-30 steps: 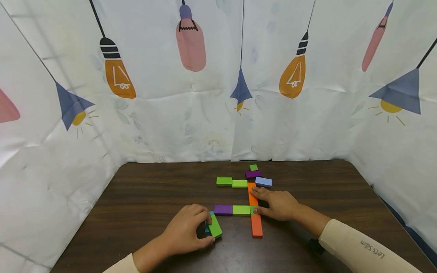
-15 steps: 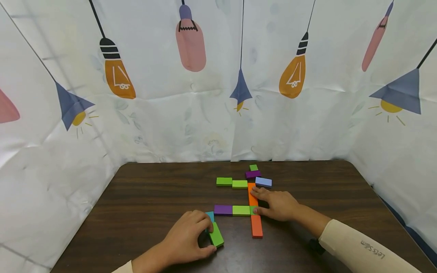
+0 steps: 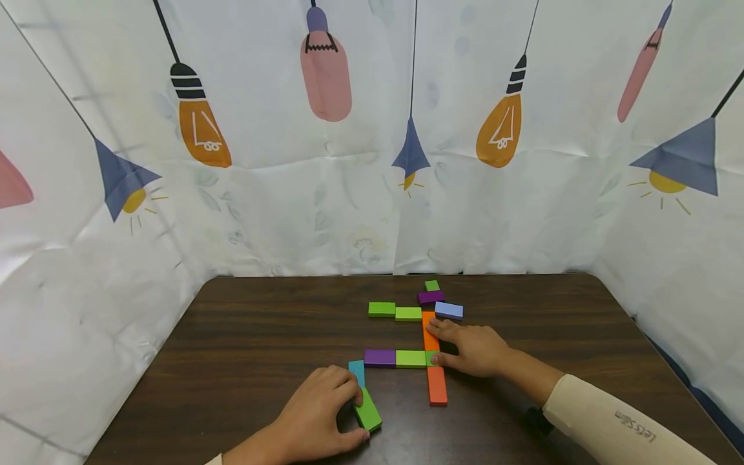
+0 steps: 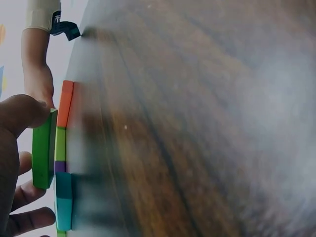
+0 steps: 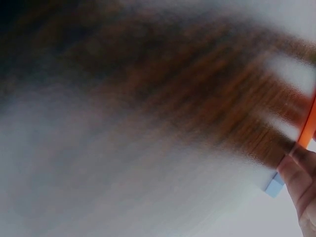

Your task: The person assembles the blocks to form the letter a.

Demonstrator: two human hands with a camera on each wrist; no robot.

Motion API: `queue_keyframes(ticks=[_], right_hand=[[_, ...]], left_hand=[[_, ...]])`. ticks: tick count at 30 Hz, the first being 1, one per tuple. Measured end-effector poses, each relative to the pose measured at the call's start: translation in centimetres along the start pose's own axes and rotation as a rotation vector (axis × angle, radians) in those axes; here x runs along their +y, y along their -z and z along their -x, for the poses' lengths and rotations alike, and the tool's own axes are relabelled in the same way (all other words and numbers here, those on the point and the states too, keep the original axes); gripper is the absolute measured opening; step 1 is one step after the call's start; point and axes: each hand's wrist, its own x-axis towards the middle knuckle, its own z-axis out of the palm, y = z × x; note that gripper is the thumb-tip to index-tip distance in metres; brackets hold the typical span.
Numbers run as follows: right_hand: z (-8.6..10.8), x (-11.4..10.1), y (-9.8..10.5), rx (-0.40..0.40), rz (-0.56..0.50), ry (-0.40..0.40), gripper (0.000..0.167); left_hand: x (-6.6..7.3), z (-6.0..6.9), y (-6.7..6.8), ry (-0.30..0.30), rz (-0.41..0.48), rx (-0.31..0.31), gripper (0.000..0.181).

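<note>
My left hand (image 3: 316, 413) pinches a green block (image 3: 369, 413) between thumb and fingertips, just in front of a teal block (image 3: 357, 372). In the left wrist view the pinched green block (image 4: 43, 150) looks raised off the table. The teal block touches the left end of a row: purple block (image 3: 380, 358), lime block (image 3: 410, 359), small green block (image 3: 431, 357). My right hand (image 3: 473, 349) rests with fingers extended on an orange block (image 3: 431, 340) and the small green one. A red-orange block (image 3: 437, 387) joins the row's near side.
Beyond the right fingers lie a light blue block (image 3: 449, 310), a dark purple block (image 3: 431, 297) and a small green block (image 3: 431, 285). Two green blocks (image 3: 382, 309) extend left from the orange one. The brown table (image 3: 261, 323) meets a lamp-print curtain (image 3: 279, 213) behind.
My left hand has moved toward me with the green block, drawing it back from over the teal block, which shows more now. The right hand has stayed in place.
</note>
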Motion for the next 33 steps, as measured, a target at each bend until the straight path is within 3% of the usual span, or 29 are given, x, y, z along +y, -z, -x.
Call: queue_keyframes(ticks=[11, 19, 24, 33], right_hand=[[-0.07, 0.13, 0.0, 0.002, 0.003, 0.0, 0.076], [-0.12, 0.23, -0.01, -0.004, 0.005, -0.007, 0.077], [-0.07, 0.25, -0.06, -0.003, 0.002, -0.005, 0.077], [-0.08, 0.21, -0.18, -0.008, 0.004, -0.009, 0.077]], left_hand=[[0.44, 0.35, -0.02, -0.025, -0.019, -0.009, 0.037], [0.49, 0.32, 0.27, -0.076, -0.144, -0.033, 0.028], [0.47, 0.14, 0.26, -0.064, -0.159, -0.025, 0.018], [0.23, 0.24, -0.13, -0.05, -0.142, -0.002, 0.019]])
